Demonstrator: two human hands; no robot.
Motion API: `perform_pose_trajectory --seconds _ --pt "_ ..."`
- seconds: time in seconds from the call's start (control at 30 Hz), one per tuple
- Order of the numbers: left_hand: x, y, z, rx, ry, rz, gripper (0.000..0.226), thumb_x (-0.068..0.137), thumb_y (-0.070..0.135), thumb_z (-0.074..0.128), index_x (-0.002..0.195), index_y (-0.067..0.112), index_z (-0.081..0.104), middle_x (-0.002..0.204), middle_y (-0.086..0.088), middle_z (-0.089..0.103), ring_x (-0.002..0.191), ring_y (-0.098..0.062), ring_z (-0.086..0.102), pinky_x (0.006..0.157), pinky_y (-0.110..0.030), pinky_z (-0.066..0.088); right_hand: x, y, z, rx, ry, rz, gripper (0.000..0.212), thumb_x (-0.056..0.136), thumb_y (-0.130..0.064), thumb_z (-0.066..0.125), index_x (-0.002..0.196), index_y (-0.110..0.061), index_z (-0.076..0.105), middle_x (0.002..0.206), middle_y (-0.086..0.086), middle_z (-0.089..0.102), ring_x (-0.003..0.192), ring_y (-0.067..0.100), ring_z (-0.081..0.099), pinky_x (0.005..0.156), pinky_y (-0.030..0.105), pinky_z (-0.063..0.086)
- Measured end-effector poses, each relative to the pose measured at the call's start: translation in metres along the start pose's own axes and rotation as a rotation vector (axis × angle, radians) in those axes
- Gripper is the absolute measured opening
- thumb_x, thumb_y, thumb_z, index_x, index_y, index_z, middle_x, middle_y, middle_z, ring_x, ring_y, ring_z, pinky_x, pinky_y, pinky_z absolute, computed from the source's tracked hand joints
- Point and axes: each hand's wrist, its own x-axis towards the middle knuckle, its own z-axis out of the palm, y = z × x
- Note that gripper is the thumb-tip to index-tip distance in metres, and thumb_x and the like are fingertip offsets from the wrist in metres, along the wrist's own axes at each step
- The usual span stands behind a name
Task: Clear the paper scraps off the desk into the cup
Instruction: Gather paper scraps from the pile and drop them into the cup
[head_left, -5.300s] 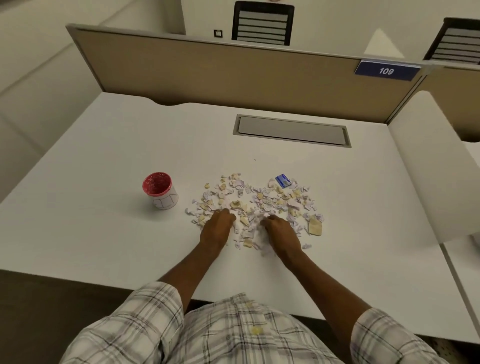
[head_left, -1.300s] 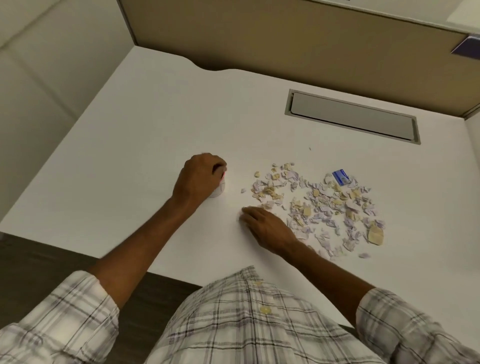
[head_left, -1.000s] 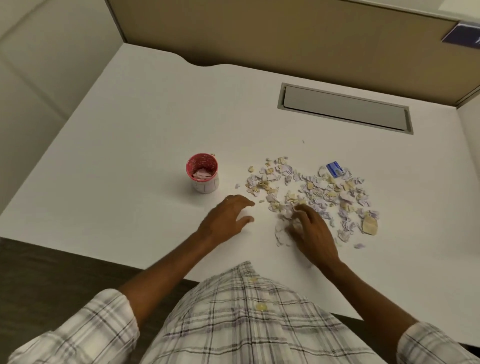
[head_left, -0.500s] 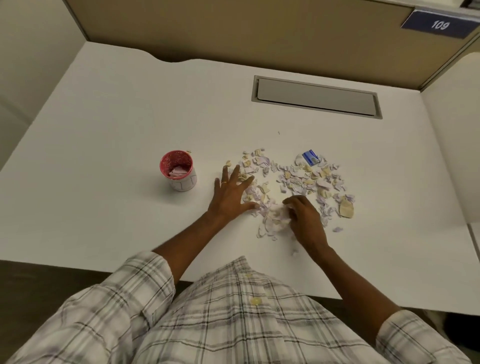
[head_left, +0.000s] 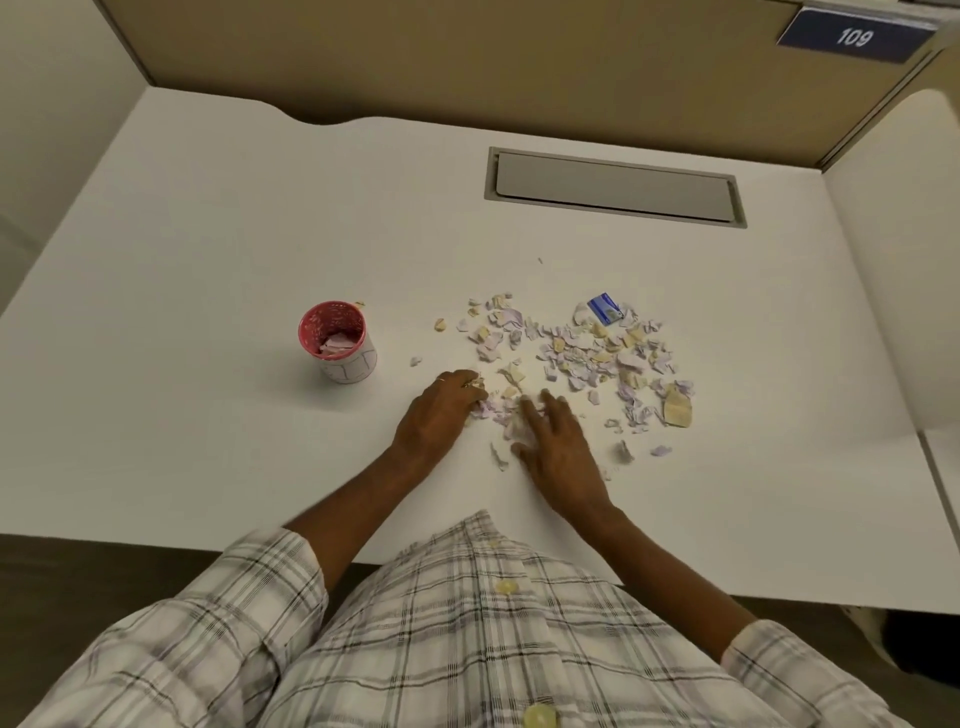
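Head view: L hand (head_left: 440, 410) curled round paper scraps (head_left: 582, 349); R hand (head_left: 560, 442) flat, pressing them; cup (head_left: 347, 366) apart

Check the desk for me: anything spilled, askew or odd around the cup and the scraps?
One stray scrap lies on the desk just behind the upright cup, outside it. A blue piece sits at the far edge of the pale paper scraps, unlike the rest. Nothing else stands out.
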Motion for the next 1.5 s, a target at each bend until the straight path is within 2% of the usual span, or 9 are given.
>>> perform_pose_trajectory --seconds 0.17,0.33,0.47,0.63,0.83,0.93,1.07,1.2,1.5 --pt "-0.006 0.004 -0.006 0.052 -0.009 0.017 0.035 0.091 0.002 0.063 0.124 0.009 0.069 0.135 -0.013 0.061 0.123 -0.027 0.059 0.101 -0.034 0.052 0.011 -0.001 -0.003 -0.071 0.011 -0.165 0.054 0.092 0.005 0.061 0.144 -0.010 0.055 0.156 0.018 0.044 0.141 0.038 0.045 0.095 0.047 0.058" --pt "-0.002 0.005 -0.006 0.199 -0.047 0.028 0.059 0.092 0.002 0.058 0.146 0.021 0.046 0.133 -0.009 0.055 0.114 -0.026 0.058 0.087 -0.039 0.057 0.028 0.011 -0.020 -0.131 0.040 -0.211 0.037 0.091 0.004 0.064 0.125 -0.011 0.068 0.137 0.013 0.063 0.118 0.034 0.064 0.086 0.044 0.061" --pt "0.000 0.008 -0.009 0.133 -0.048 -0.004 0.029 0.099 0.034 0.049 0.115 0.016 0.064 0.117 -0.005 0.061 0.105 -0.024 0.064 0.093 -0.041 0.052 0.041 0.007 -0.033 -0.006 0.122 -0.179 0.023 0.092 0.002 0.067 0.111 -0.008 0.077 0.123 0.012 0.072 0.107 0.030 0.071 0.090 0.039 0.060" --pt "0.002 0.017 -0.024 -0.096 0.005 -0.131 0.030 0.094 -0.001 0.057 0.120 0.005 0.070 0.119 -0.011 0.068 0.106 -0.023 0.066 0.091 -0.034 0.056 0.056 -0.007 -0.048 0.384 0.162 0.145 0.020 0.088 -0.006 0.073 0.107 -0.007 0.078 0.105 0.009 0.078 0.090 0.021 0.073 0.081 0.020 0.047" --pt "0.007 0.030 -0.054 -0.387 0.237 -0.182 0.026 0.090 0.008 0.069 0.114 0.015 0.075 0.112 -0.002 0.074 0.099 -0.008 0.070 0.088 -0.018 0.055 0.069 -0.007 -0.064 0.956 0.089 0.477 0.028 0.087 -0.003 0.075 0.115 -0.002 0.075 0.107 0.018 0.076 0.084 0.022 0.066 0.084 0.039 0.057" --pt "0.008 0.033 -0.070 -0.504 0.303 -0.160 0.025 0.087 0.012 0.074 0.111 0.018 0.076 0.109 0.003 0.075 0.098 -0.003 0.069 0.089 -0.024 0.058 0.075 -0.005 -0.070 0.802 0.084 0.398 0.027 0.088 -0.004 0.073 0.115 -0.004 0.075 0.101 0.015 0.076 0.076 0.018 0.065 0.075 0.031 0.054" --pt "0.007 0.028 -0.099 -0.528 0.394 -0.135 0.024 0.087 0.014 0.075 0.111 0.019 0.077 0.110 0.006 0.075 0.099 0.000 0.067 0.082 -0.018 0.057 0.081 -0.006 -0.074 0.338 0.050 0.140 0.023 0.088 -0.004 0.073 0.110 -0.008 0.078 0.110 0.010 0.078 0.095 0.023 0.074 0.090 0.029 0.056" --pt "-0.001 0.005 -0.136 -0.475 0.500 -0.159 0.025 0.088 0.012 0.073 0.112 0.016 0.076 0.111 0.004 0.074 0.097 0.002 0.065 0.080 -0.011 0.053 0.084 -0.008 -0.073 0.162 0.022 -0.003 0.022 0.090 0.000 0.070 0.109 -0.008 0.078 0.110 0.010 0.078 0.096 0.021 0.075 0.087 0.023 0.053" --pt "-0.021 -0.067 -0.179 -0.121 0.496 -0.236 0.026 0.094 0.012 0.064 0.119 0.015 0.071 0.121 -0.002 0.070 0.110 -0.016 0.065 0.098 -0.023 0.049 0.107 -0.054 -0.084 0.469 0.015 0.138 0.026 0.084 -0.010 0.079 0.110 -0.007 0.077 0.102 0.014 0.077 0.085 0.019 0.070 0.077 0.027 0.054"
